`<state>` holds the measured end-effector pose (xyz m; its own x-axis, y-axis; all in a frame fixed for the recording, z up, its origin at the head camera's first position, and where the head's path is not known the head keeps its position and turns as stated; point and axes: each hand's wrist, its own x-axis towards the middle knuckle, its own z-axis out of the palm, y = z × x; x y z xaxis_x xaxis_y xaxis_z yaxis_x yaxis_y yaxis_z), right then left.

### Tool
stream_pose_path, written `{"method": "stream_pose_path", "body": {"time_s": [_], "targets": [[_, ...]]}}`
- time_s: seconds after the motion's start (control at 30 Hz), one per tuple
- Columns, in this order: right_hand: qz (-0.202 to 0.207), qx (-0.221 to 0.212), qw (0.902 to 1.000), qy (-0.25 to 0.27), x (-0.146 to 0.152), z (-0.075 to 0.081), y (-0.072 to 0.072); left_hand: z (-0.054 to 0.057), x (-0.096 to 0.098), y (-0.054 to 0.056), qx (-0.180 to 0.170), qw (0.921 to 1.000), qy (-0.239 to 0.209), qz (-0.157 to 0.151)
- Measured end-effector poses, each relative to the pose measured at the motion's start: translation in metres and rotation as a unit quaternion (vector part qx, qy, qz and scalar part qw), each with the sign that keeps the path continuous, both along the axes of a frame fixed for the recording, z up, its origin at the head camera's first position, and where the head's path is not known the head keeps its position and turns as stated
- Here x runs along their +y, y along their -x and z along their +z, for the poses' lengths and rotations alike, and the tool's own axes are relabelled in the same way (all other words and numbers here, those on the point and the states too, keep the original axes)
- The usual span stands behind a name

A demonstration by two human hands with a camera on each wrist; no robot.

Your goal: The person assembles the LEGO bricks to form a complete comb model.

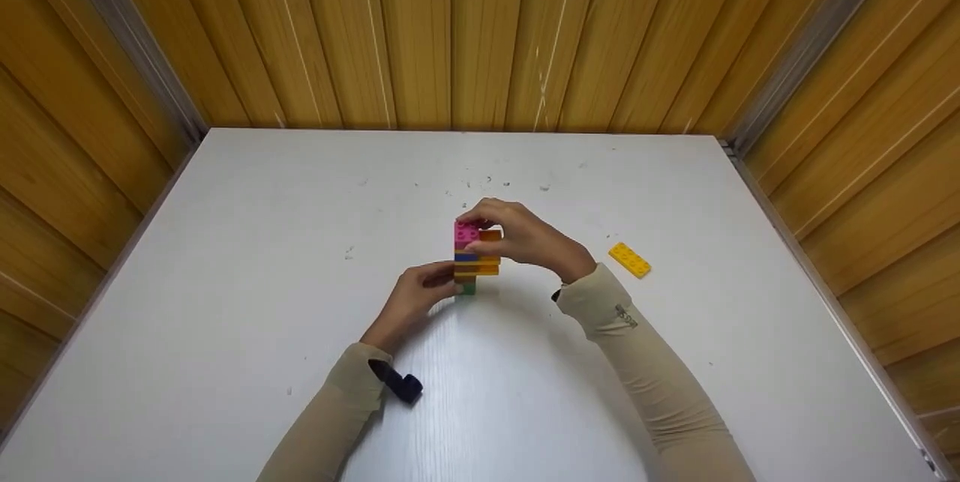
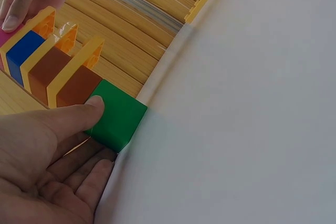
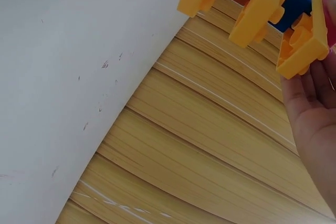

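A tower of toy building bricks stands upright near the middle of the white table. Its base is a green brick (image 2: 119,116), topped by brown bricks (image 2: 48,73), a blue brick (image 2: 25,52) and a pink brick (image 1: 466,233). Between these bricks, yellow plates (image 3: 257,11) jut out to the right. With thumb and fingers, my left hand (image 1: 411,298) grips the tower low down, its thumb against the green brick. My right hand (image 1: 529,238) pinches the pink brick at the top; some of its fingers are hidden behind the bricks.
A loose yellow plate (image 1: 630,261) with studs lies on the white table (image 1: 300,205), right of the right hand. Wood-patterned panels (image 1: 480,32) rise behind the table and along both sides. Small dark marks dot the tabletop beyond the tower.
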<state>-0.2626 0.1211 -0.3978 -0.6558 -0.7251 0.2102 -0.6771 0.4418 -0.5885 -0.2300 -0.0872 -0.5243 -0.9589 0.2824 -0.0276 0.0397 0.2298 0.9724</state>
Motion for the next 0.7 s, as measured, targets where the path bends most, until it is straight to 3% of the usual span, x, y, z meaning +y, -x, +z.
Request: {"method": "stream_pose_path", "body": {"time_s": [0.4,0.7], "targets": [[0.009,0.01,0.9981,-0.061,0.007,0.007,-0.004,0.002,0.001,-0.001,0.001,0.9999,0.012,-0.003],[-0.013,0.037,0.9961,-0.079,0.021,0.007,-0.01,0.002,0.001,-0.001,-0.008,1.0,0.005,-0.001]]}}
